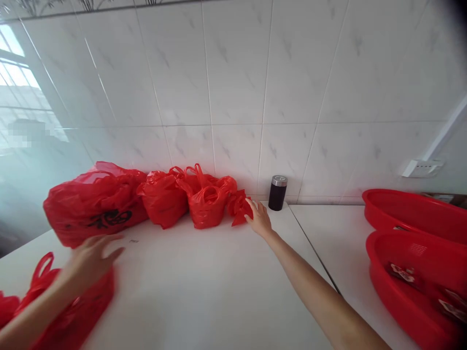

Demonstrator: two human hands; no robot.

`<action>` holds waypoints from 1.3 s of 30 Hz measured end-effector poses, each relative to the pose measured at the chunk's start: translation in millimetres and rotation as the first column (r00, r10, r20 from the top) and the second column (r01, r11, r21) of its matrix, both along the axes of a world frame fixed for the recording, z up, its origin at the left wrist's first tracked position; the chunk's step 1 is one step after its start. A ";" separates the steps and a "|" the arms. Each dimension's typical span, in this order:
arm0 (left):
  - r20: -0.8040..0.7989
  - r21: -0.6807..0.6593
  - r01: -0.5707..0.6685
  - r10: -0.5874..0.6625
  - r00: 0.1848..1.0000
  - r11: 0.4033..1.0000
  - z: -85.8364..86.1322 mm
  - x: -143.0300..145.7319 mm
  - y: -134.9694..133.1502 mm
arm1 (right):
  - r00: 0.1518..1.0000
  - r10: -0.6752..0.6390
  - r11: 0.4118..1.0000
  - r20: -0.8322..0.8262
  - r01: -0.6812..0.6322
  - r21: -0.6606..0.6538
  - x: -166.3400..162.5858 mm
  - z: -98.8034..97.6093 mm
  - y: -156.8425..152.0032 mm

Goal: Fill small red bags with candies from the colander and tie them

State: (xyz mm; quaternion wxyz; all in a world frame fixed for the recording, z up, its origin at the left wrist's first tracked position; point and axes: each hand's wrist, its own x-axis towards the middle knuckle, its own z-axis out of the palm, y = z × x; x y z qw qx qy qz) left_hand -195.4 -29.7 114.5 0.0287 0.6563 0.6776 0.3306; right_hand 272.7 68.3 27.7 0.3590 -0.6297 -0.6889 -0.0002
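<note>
My right hand (260,218) reaches far across the white counter (204,291) and grips a small red plastic bag (240,207) at the end of a row of red bags against the tiled wall. My left hand (91,256), blurred by motion, hovers with fingers spread over another red bag (73,316) at the near left. A big red bag with black characters (95,203) lies just beyond it. Two tied red bags (164,197) (206,203) sit in the middle of the row.
A dark cylindrical jar with a metal lid (278,193) stands by the wall, right of my right hand. Two red plastic basins (412,211) (416,287) sit at the right edge, the nearer one holding packets. A white wall socket (422,168) is above them.
</note>
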 end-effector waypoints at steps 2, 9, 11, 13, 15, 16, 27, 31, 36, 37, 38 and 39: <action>0.164 -0.038 0.215 -0.206 0.965 0.976 -10.7 54.8 11.2 | 1.000 0.010 0.999 -0.001 -0.010 -0.046 -2.4 7.3 11.5; 0.538 -0.193 0.454 -0.293 0.791 0.870 -67.9 220.3 -8.2 | 0.984 0.175 0.972 -0.007 -0.174 -0.160 -17.7 -28.7 -47.6; 0.636 -0.241 0.450 -0.211 0.743 0.860 -83.9 242.3 -22.5 | 0.966 0.256 0.949 -0.030 -0.257 -0.182 -17.7 -38.9 -89.1; 0.734 -0.243 0.482 -0.165 0.659 0.842 -96.0 257.5 -36.2 | 0.927 0.360 0.904 -0.102 -0.374 -0.209 -15.2 -40.8 -132.7; 0.837 -0.190 0.555 -0.162 0.523 0.810 -103.2 267.1 -46.1 | 0.852 0.440 0.829 -0.282 -0.507 -0.237 -9.8 -35.8 -171.0; 0.876 -0.161 0.587 -0.159 0.455 0.794 -105.4 269.5 -49.1 | 0.799 0.447 0.787 -0.401 -0.565 -0.249 -5.6 -32.1 -186.4; 0.967 -0.196 0.415 0.104 0.234 0.889 -102.9 206.5 -52.0 | 0.350 0.075 0.997 -0.934 -0.024 0.071 62.9 -1.7 -224.0; 0.937 -0.328 0.624 0.162 0.309 0.710 -87.5 208.8 -70.0 | 0.627 0.217 0.966 -0.748 -0.248 0.073 47.3 -0.8 -237.2; 0.884 -0.413 0.709 0.067 0.462 0.571 -83.6 232.1 -83.2 | 0.854 0.432 0.843 -0.290 -0.496 -0.206 29.0 -11.7 -253.3; 0.868 -0.416 0.695 0.029 0.495 0.586 -85.6 235.0 -83.7 | 0.868 0.423 0.846 -0.260 -0.481 -0.229 29.9 -12.0 -256.3; 0.855 -0.413 0.690 -0.007 0.518 0.595 -87.9 237.0 -84.0 | 0.876 0.403 0.858 -0.264 -0.462 -0.224 31.7 -10.7 -259.3; 0.847 -0.406 0.692 -0.038 0.530 0.597 -90.5 238.4 -84.5 | 0.881 0.370 0.880 -0.296 -0.435 -0.193 33.6 -7.5 -262.0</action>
